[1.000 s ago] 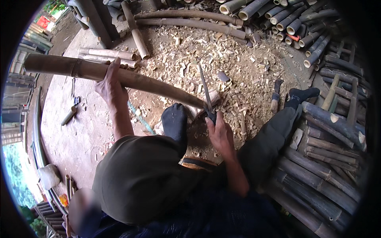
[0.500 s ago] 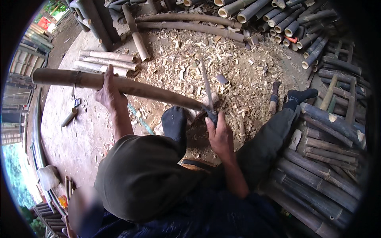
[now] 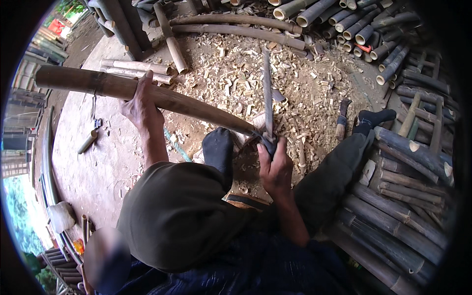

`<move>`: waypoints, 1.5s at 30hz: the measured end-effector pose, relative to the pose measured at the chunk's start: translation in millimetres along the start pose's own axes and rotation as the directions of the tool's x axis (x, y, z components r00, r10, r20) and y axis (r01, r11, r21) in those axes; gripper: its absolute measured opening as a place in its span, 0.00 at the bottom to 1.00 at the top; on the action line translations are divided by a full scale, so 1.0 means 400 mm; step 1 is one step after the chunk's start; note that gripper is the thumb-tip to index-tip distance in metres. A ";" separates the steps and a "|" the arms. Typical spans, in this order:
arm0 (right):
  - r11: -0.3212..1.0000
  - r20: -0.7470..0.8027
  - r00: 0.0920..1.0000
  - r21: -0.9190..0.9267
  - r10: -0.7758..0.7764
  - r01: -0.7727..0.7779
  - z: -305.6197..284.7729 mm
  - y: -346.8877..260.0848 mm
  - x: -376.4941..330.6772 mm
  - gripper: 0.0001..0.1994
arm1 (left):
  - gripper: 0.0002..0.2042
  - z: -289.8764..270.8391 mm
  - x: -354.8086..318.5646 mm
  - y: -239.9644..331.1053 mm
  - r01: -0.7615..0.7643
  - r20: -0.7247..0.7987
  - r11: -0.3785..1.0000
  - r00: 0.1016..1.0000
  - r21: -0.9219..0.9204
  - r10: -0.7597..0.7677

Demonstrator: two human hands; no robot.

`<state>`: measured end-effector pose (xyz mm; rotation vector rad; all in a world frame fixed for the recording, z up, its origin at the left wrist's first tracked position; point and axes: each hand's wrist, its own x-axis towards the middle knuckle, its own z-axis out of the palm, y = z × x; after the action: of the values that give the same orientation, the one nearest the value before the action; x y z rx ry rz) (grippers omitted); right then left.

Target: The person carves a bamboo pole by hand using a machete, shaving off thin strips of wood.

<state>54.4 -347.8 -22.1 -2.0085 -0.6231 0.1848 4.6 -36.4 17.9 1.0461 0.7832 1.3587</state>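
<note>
My left hand (image 3: 141, 105) grips a long brown bamboo pole (image 3: 98, 84) that slants from the upper left down to the middle. Its lower end rests on a block by my dark-socked left foot (image 3: 218, 147). My right hand (image 3: 275, 164) is closed on the handle of a long knife (image 3: 266, 93), whose blade stands upright against the pole's lower end. Pale wood chips (image 3: 236, 83) cover the ground behind the blade.
Cut bamboo poles (image 3: 408, 206) are stacked at my right and more bamboo poles (image 3: 339, 19) lie along the top. A small tool (image 3: 341, 120) lies among the chips near my right foot (image 3: 376, 118). Two short bamboo pieces (image 3: 135, 69) lie beyond the pole. Bare concrete (image 3: 98, 167) spreads left.
The pole's far end has swung lower and leftward in my left hand. The knife blade has turned from a slant to nearly upright at the pole's end.
</note>
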 end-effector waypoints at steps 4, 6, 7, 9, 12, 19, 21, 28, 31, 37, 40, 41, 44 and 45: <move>0.856 0.149 0.930 -0.459 0.337 -0.237 0.110 0.276 -0.065 0.21 | 0.23 0.031 -0.014 -0.028 -0.005 0.011 1.000 1.000 0.025 0.005; 0.857 0.133 0.937 -0.461 0.322 -0.229 0.095 0.309 -0.033 0.23 | 0.23 0.035 0.002 -0.043 -0.059 0.049 0.998 0.997 0.025 0.058; 0.864 0.176 0.924 -0.446 0.340 -0.234 0.081 0.283 -0.053 0.23 | 0.23 0.019 -0.022 -0.038 -0.050 0.059 0.997 0.997 0.064 0.046; 0.911 0.160 0.934 -0.322 0.320 -0.257 0.055 0.162 -0.021 0.23 | 0.22 0.009 -0.009 0.004 -0.061 0.020 0.994 0.998 0.089 0.060; 0.972 0.053 0.984 -0.173 0.168 -0.156 0.012 0.075 -0.009 0.21 | 0.21 -0.034 0.003 -0.013 -0.033 0.095 0.998 0.995 0.050 0.028; 0.863 0.178 0.930 -0.458 0.323 -0.213 0.101 0.252 -0.024 0.24 | 0.20 -0.041 -0.009 -0.002 0.122 0.030 0.991 0.992 -0.057 -0.120; 0.889 0.214 0.928 -0.414 0.306 -0.198 0.066 0.210 -0.019 0.24 | 0.19 -0.042 0.015 -0.003 0.202 -0.169 0.969 0.959 -0.144 -0.225; 0.977 0.024 0.990 -0.169 0.140 -0.134 0.073 0.134 -0.032 0.19 | 0.18 -0.062 0.003 -0.008 0.082 -0.027 0.996 0.996 -0.040 -0.083; 0.843 0.170 0.931 -0.500 0.322 -0.200 0.106 0.222 -0.031 0.22 | 0.18 -0.051 0.017 -0.009 0.094 0.043 0.994 0.995 -0.051 -0.092; 0.981 0.079 0.990 -0.167 0.113 -0.099 0.034 0.053 -0.008 0.18 | 0.18 -0.033 0.005 0.017 0.099 0.103 0.995 0.990 -0.029 -0.096; 0.976 -0.002 0.985 -0.134 0.172 -0.170 0.077 0.137 -0.031 0.18 | 0.19 -0.015 0.007 0.000 0.063 0.188 0.996 0.981 -0.063 -0.050; 0.960 -0.013 0.974 -0.162 0.228 -0.227 0.108 0.198 -0.046 0.19 | 0.19 -0.016 -0.001 0.000 0.081 0.188 0.994 0.980 -0.069 -0.067; 0.861 0.174 0.914 -0.436 0.366 -0.261 0.112 0.301 -0.045 0.22 | 0.19 0.004 0.010 0.032 0.073 0.185 0.994 0.981 -0.083 -0.057; 0.905 0.219 0.918 -0.349 0.331 -0.243 0.095 0.301 -0.051 0.21 | 0.20 0.007 0.017 0.030 0.070 0.173 0.996 0.983 -0.064 -0.058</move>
<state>64.6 -374.5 -146.7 -2.4082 -0.5455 0.5845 3.1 -31.2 30.8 1.0585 0.6329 1.2154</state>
